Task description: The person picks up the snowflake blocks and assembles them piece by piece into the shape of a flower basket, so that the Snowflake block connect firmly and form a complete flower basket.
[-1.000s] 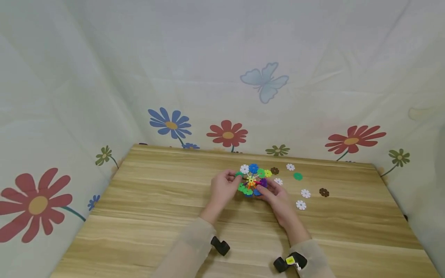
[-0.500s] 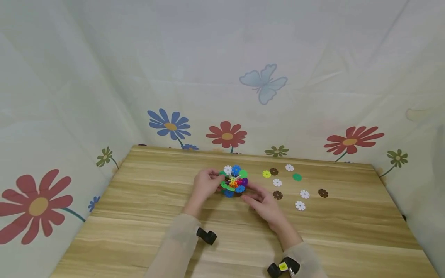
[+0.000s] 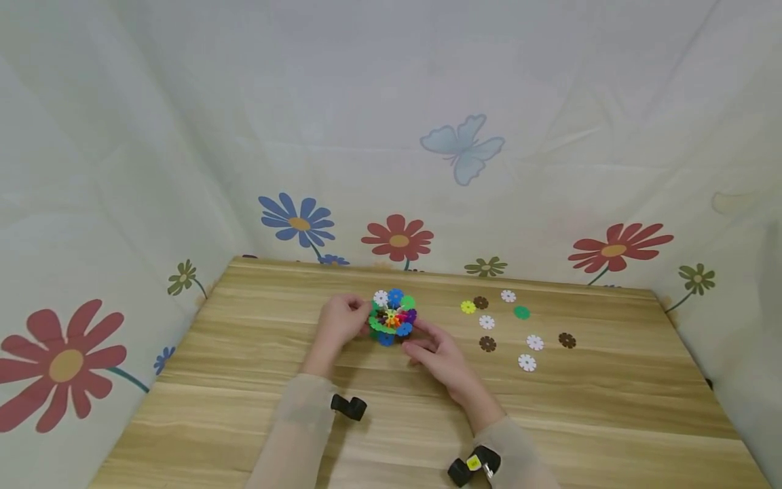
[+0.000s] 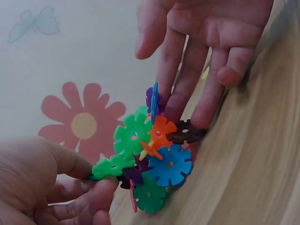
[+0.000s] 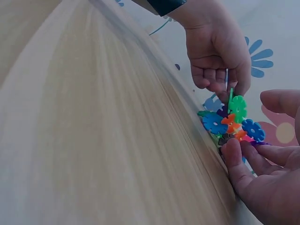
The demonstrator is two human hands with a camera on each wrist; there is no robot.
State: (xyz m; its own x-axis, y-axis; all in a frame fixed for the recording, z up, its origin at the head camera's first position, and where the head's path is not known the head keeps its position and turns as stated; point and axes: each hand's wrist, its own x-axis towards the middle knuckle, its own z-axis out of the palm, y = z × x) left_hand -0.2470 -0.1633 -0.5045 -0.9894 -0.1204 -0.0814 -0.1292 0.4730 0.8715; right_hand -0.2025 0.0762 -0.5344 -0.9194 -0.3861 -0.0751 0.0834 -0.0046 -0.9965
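A cluster of slotted plastic snowflake discs (image 3: pixel 391 318) in green, blue, orange, purple, white and brown is joined into a round shape over the table. My left hand (image 3: pixel 339 320) pinches a light green disc (image 4: pixel 113 165) at its left side between thumb and fingers. On the other side is my right hand (image 3: pixel 444 361), its fingers extended and spread along the cluster's edge. In the left wrist view the right fingertips touch the cluster near a brown disc (image 4: pixel 186 131). A blue disc (image 4: pixel 169 165) faces that camera.
Loose discs lie on the wooden table (image 3: pixel 599 401) to the right: a yellow one (image 3: pixel 468 307), a green one (image 3: pixel 522 312), several white ones (image 3: pixel 527 363) and brown ones (image 3: pixel 567 340). A flower-printed curtain (image 3: pixel 366 136) stands behind the table.
Both hands have moved left with the cluster, away from the loose discs. The right fingers have loosened and straightened. A brown disc and the yellow one on the table are now uncovered.
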